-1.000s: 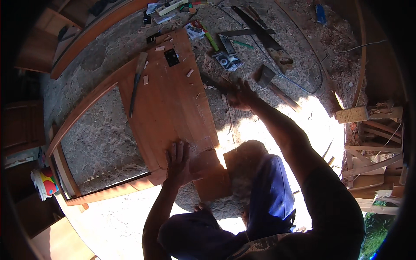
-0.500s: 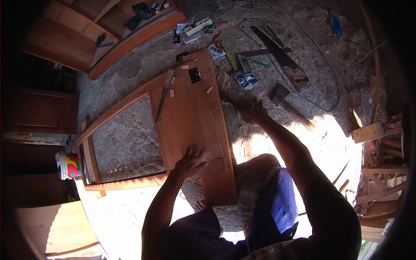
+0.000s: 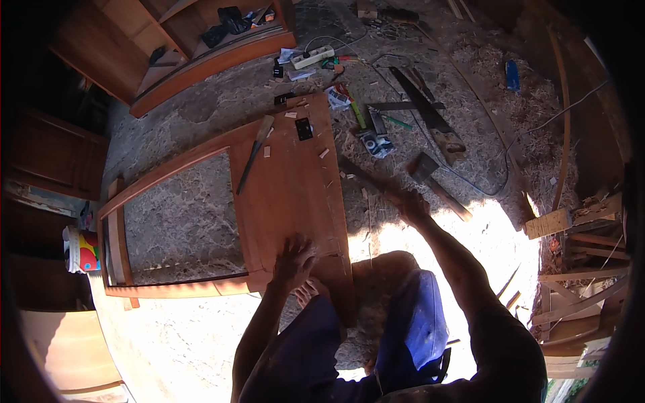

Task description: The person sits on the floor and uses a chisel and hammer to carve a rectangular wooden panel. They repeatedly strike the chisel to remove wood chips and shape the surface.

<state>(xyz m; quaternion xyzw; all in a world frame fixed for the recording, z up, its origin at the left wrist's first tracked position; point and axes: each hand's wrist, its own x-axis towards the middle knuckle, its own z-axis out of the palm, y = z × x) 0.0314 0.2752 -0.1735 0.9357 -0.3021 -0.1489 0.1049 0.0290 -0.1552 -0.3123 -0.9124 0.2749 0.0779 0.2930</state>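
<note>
My left hand (image 3: 293,263) lies flat, fingers spread, on the brown wooden panel (image 3: 282,195) of a framed door. My right hand (image 3: 411,205) is closed at the near end of a long dark tool (image 3: 363,176), low over the floor to the right of the panel. Shadow hides what kind of tool it is. Farther up on the panel rests a narrow tool with a wooden handle and dark blade (image 3: 254,156). A black hinge-like plate (image 3: 304,128) and several small wood chips lie near it.
Right of the panel lie a wooden-handled mallet (image 3: 440,186), a handsaw (image 3: 433,117), a try square (image 3: 377,121) and a cable. A power strip (image 3: 313,58) sits by the cabinet (image 3: 215,70). A colourful bucket (image 3: 82,248) stands at the left. Scrap wood (image 3: 581,295) is piled at the right.
The whole view has shifted a little. My right hand has drawn slightly right and nearer along the dark tool, whose far end stays about in place. My left hand stays on the panel.
</note>
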